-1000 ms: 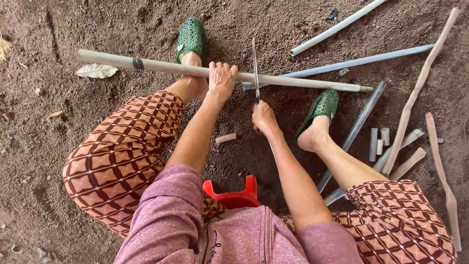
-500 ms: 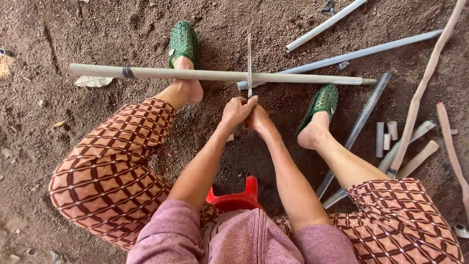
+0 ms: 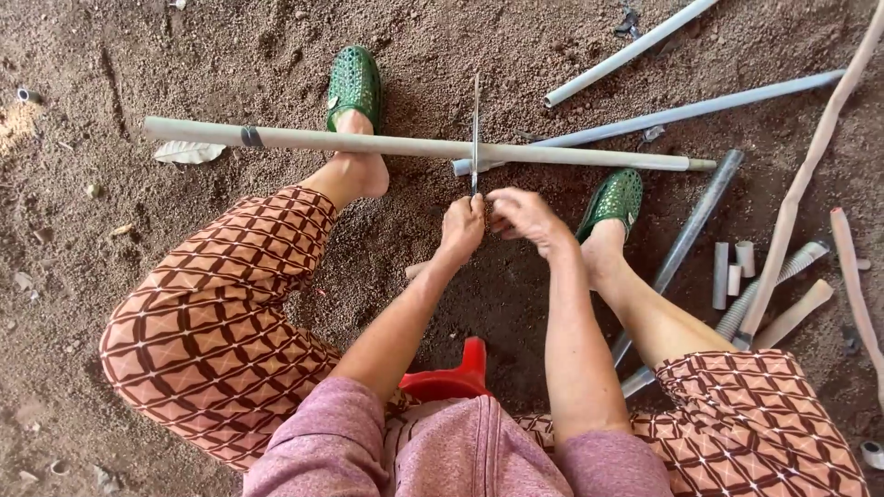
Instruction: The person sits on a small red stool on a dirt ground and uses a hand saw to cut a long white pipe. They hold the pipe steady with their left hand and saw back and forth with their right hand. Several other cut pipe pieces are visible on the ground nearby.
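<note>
Ground [image 3: 166, 55] of brown, gritty soil fills the whole view; we look straight down from a seat on a low red plastic stool [image 3: 451, 377], knees apart in brown diamond-patterned trousers [image 3: 212, 322].

Largest item on it: a long pale grey plastic pipe [image 3: 368, 144] lying crosswise in front of us, with a dark band near its left end. It rests across the top of our left foot, which wears a green perforated rubber clog [image 3: 354, 85]; its right end sits just above the second green clog [image 3: 615, 198] on the right foot.

Behind and to the right lie several more grey pipes [image 3: 681, 112], a dark grey pipe [image 3: 695, 216] running diagonally, and a long bare wooden stick [image 3: 810, 170]. Beside these, a cluster of short cut pipe pieces [image 3: 734, 271]. A dry pale leaf [image 3: 189, 153] lies under the long pipe's left end.

A thin metal saw blade [image 3: 475, 129] stands edge-on across the long pipe, right of its middle, crossing it at a right angle.

Left hand [image 3: 462, 227]: fingers curled closed at the near end of the blade, just below the pipe. Right hand [image 3: 522, 214]: fingers bent and pinched together, fingertips meeting the left hand at that same end. We cannot tell which hand carries the grip on the blade.
</note>
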